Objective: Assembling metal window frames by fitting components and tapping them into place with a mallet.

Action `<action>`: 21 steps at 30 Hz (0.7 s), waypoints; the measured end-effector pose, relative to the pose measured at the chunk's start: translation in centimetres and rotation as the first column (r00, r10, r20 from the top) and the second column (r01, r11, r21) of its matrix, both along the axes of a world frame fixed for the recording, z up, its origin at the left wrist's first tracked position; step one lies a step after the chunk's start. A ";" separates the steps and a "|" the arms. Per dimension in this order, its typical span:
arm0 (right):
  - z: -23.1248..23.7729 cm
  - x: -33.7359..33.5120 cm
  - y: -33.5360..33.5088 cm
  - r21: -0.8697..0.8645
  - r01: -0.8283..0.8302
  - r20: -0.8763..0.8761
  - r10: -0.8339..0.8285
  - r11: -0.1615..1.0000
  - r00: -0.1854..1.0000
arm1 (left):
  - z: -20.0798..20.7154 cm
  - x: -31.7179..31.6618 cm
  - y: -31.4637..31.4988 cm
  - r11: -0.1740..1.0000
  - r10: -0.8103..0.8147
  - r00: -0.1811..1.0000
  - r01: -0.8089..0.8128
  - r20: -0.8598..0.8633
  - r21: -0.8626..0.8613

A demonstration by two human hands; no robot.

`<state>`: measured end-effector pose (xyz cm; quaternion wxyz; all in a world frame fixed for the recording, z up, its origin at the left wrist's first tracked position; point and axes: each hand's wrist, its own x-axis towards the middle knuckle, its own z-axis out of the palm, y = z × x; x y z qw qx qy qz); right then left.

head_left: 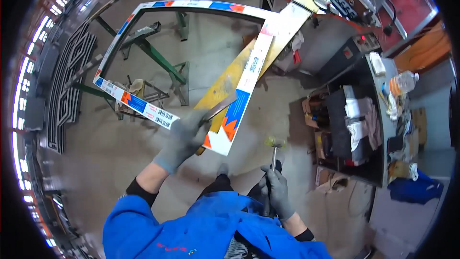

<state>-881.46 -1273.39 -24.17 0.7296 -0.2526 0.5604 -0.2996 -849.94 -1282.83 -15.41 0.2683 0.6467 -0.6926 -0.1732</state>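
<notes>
My left hand [184, 139], in a grey glove, is closed round a flat metal bar-like tool [223, 105]. Its grip end is hidden in my fingers, and the blade lies over the near right corner of a frame. That frame [248, 79] is large and four-sided, covered in white film with blue and orange print. My gloved right hand [279, 189] grips a mallet [275, 144] by its shaft. The mallet's yellowish head is raised away from my body, right of the frame and apart from it.
Under the frame's right side runs a long yellow board [227, 79]. Green metal stands [155, 57] are beneath its left part. At right is a workbench [383, 129] with cloths and a plastic bottle [404, 82]. Dark frames [72, 81] lean far left. Tools crowd the top right.
</notes>
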 end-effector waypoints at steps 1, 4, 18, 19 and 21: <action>-0.5 1.0 1.7 0.037 0.080 0.041 -0.082 0.996 0.996 | -1.5 0.4 -0.8 0.994 -0.085 0.994 0.090 0.074 -0.060; -1.5 4.7 5.3 0.130 0.204 0.183 -0.226 0.970 0.957 | -3.1 -0.5 -2.5 0.982 -0.147 0.955 0.172 0.256 -0.075; -1.7 15.3 10.1 0.314 0.315 0.712 -0.441 0.896 0.546 | -4.9 -1.8 -2.1 0.957 -0.202 0.913 0.261 0.354 -0.126; -1.7 15.9 10.2 0.320 0.324 0.717 -0.451 0.890 0.531 | -4.8 -2.0 -2.0 0.955 -0.199 0.916 0.260 0.347 -0.139; -1.5 17.1 10.4 0.288 0.363 0.722 -0.450 0.886 0.526 | -4.8 -1.8 -2.0 0.929 -0.256 0.901 0.330 0.350 -0.170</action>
